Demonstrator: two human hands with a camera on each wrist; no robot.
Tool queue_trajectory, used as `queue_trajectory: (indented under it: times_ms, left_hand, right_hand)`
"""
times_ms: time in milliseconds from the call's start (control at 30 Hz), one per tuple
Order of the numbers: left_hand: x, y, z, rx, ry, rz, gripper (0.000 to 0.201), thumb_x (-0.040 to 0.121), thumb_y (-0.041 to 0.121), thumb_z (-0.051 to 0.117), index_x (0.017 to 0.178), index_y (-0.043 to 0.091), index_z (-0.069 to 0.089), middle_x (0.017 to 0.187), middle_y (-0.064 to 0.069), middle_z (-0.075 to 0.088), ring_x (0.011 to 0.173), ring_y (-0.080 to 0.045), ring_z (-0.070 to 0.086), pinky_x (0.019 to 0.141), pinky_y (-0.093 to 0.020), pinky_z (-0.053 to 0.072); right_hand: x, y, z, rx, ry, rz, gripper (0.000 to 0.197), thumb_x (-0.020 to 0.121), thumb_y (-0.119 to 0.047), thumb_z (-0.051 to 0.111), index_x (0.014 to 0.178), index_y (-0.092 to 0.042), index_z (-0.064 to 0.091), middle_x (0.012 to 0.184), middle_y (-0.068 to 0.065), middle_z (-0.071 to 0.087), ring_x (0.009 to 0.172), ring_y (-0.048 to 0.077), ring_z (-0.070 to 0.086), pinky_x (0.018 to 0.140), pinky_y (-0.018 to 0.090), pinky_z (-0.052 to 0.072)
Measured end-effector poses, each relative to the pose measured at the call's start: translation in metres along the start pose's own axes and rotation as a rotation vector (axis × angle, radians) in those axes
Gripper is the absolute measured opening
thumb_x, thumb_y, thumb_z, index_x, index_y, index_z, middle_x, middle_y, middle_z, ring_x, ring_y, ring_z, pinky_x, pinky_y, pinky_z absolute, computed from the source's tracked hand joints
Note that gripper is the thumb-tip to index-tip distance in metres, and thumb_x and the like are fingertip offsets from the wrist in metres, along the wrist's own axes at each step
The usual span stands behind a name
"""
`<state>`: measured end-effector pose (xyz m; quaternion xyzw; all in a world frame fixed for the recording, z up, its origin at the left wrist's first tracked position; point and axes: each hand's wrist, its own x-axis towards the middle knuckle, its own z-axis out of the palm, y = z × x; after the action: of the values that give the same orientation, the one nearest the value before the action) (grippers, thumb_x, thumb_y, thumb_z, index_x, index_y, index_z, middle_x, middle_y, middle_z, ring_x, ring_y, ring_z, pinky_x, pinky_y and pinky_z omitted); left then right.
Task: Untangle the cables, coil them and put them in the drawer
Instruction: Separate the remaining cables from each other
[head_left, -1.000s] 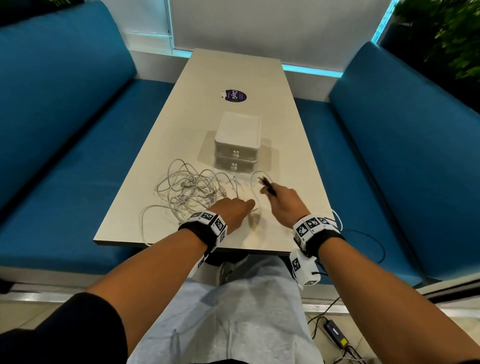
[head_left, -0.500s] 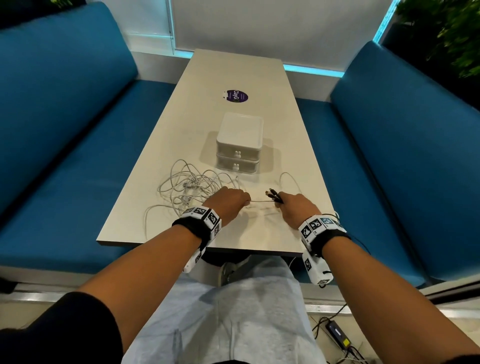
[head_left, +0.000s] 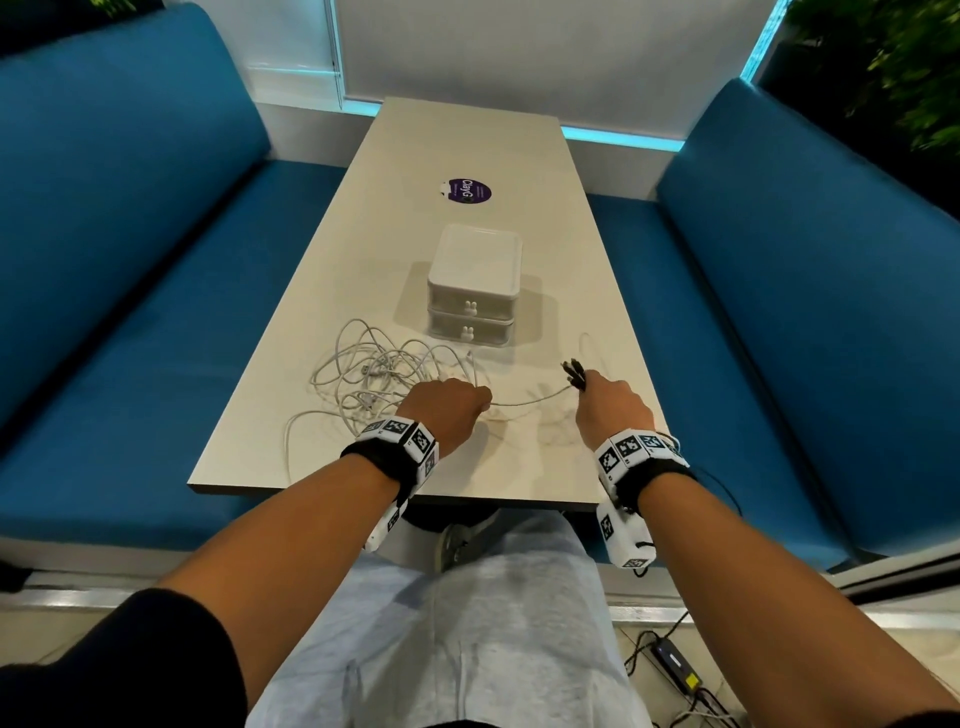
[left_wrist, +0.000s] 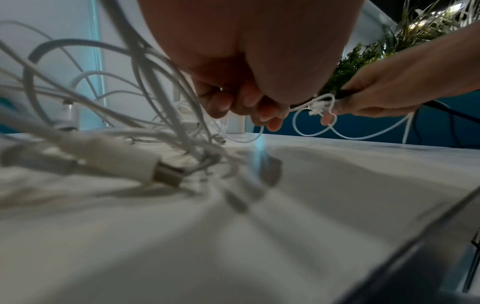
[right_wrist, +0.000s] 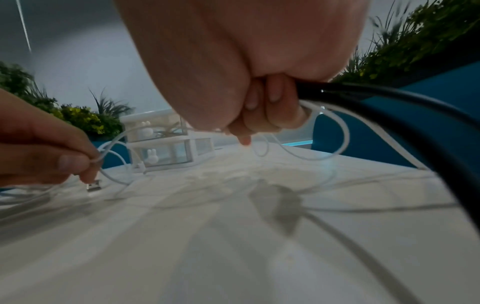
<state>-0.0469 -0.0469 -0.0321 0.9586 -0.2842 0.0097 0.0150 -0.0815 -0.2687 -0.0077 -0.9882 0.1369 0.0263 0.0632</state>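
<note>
1. Near the lower edge of the table (head_left: 322, 470), in the middle of the head view, the left hand (head_left: 448, 410) pinched a white cable (head_left: 524, 402) and the right hand (head_left: 613, 402) gripped black cables (head_left: 574, 373) along with the white one.
2. Left of the hands lay the tangle (head_left: 374, 379), one loop reaching close to the near edge.
3. Just above the tangle stood the drawers (head_left: 474, 291), both shut; beyond them the tabletop held only a sticker (head_left: 466, 190).
4. Benches (head_left: 130, 208) flanked both long sides.
5. Only the right wrist view showed a USB plug (right_wrist: 94, 185) under the left fingers (right_wrist: 70, 162).
6. Only the left wrist view showed a white knot (left_wrist: 318, 107) at the right hand, and a large plug (left_wrist: 166, 173) lying flat.
</note>
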Motion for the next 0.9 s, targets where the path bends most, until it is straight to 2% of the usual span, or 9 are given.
queue_trajectory:
  times_ms: [133, 233, 300, 433, 600, 667, 733, 800, 900]
  left_hand:
    - [0.000, 0.009, -0.007, 0.062, -0.011, -0.046, 0.026, 0.101, 0.025, 0.037, 0.108, 0.018, 0.061, 0.096, -0.010, 0.066, 0.084, -0.032, 0.064, 0.062, -0.032, 0.036]
    - [0.000, 0.011, -0.009, 0.063, -0.017, -0.052, 0.026, 0.100, 0.025, 0.038, 0.104, 0.016, 0.061, 0.095, -0.010, 0.066, 0.083, -0.033, 0.064, 0.063, -0.032, 0.036]
    - [0.002, 0.015, -0.009, 0.045, -0.021, -0.042, 0.025, 0.100, 0.025, 0.038, 0.103, 0.017, 0.062, 0.093, -0.010, 0.067, 0.081, -0.033, 0.064, 0.063, -0.032, 0.038]
    - [0.007, 0.025, -0.013, -0.042, -0.016, -0.014, 0.032, 0.105, 0.031, 0.034, 0.113, 0.016, 0.060, 0.096, -0.011, 0.066, 0.083, -0.033, 0.065, 0.066, -0.036, 0.047]
    - [0.010, 0.016, -0.012, -0.098, 0.011, -0.023, 0.031, 0.105, 0.035, 0.034, 0.120, 0.021, 0.058, 0.101, -0.009, 0.067, 0.088, -0.033, 0.064, 0.071, -0.039, 0.051]
    - [0.008, 0.006, -0.011, -0.064, -0.004, -0.021, 0.030, 0.105, 0.033, 0.034, 0.119, 0.022, 0.058, 0.104, -0.008, 0.068, 0.090, -0.033, 0.064, 0.073, -0.039, 0.051]
    - [0.005, -0.004, -0.011, -0.041, -0.010, -0.020, 0.028, 0.105, 0.030, 0.033, 0.117, 0.022, 0.058, 0.107, -0.007, 0.067, 0.093, -0.032, 0.064, 0.073, -0.037, 0.049]
    - [-0.001, -0.015, -0.012, -0.019, 0.007, -0.034, 0.028, 0.105, 0.030, 0.032, 0.116, 0.024, 0.057, 0.107, -0.004, 0.068, 0.093, -0.031, 0.064, 0.071, -0.035, 0.046]
    - [-0.011, -0.027, -0.010, -0.015, -0.001, -0.079, 0.026, 0.105, 0.032, 0.031, 0.115, 0.026, 0.055, 0.095, -0.006, 0.067, 0.079, -0.031, 0.062, 0.065, -0.032, 0.042]
  right_hand:
    - [-0.003, -0.014, -0.001, 0.071, 0.076, -0.108, 0.034, 0.101, -0.019, 0.037, 0.134, -0.021, 0.043, 0.096, 0.016, 0.064, 0.082, 0.037, 0.062, 0.065, 0.038, 0.046]
    - [-0.006, -0.020, 0.003, 0.151, 0.037, -0.216, 0.041, 0.101, -0.025, 0.039, 0.141, -0.030, 0.040, 0.099, 0.016, 0.065, 0.085, 0.038, 0.063, 0.070, 0.040, 0.051]
    - [-0.007, -0.023, 0.010, 0.191, -0.028, -0.300, 0.036, 0.101, -0.028, 0.041, 0.136, -0.029, 0.046, 0.098, 0.014, 0.066, 0.085, 0.037, 0.062, 0.070, 0.039, 0.051]
    - [-0.008, -0.031, 0.022, 0.269, -0.156, -0.388, 0.020, 0.100, -0.024, 0.043, 0.111, -0.017, 0.058, 0.097, 0.012, 0.068, 0.087, 0.034, 0.062, 0.074, 0.041, 0.051]
    - [-0.002, -0.030, 0.015, 0.282, -0.162, -0.336, 0.016, 0.096, -0.022, 0.044, 0.093, -0.029, 0.059, 0.093, 0.004, 0.068, 0.082, 0.027, 0.062, 0.076, 0.041, 0.053]
    - [0.004, -0.023, 0.010, 0.195, -0.155, -0.289, 0.017, 0.097, -0.024, 0.044, 0.099, -0.028, 0.060, 0.095, 0.007, 0.067, 0.080, 0.028, 0.061, 0.073, 0.039, 0.052]
    - [0.011, -0.010, 0.008, 0.130, -0.130, -0.178, 0.021, 0.098, -0.029, 0.045, 0.110, -0.024, 0.061, 0.097, 0.009, 0.064, 0.077, 0.028, 0.058, 0.069, 0.035, 0.049]
    - [0.018, 0.009, 0.008, 0.083, -0.126, -0.057, 0.023, 0.099, -0.028, 0.045, 0.112, -0.020, 0.061, 0.094, 0.008, 0.062, 0.078, 0.029, 0.058, 0.069, 0.034, 0.046]
    - [0.022, 0.036, 0.009, 0.047, -0.146, 0.071, 0.024, 0.097, -0.024, 0.042, 0.110, -0.015, 0.061, 0.104, 0.013, 0.065, 0.092, 0.034, 0.062, 0.074, 0.035, 0.046]
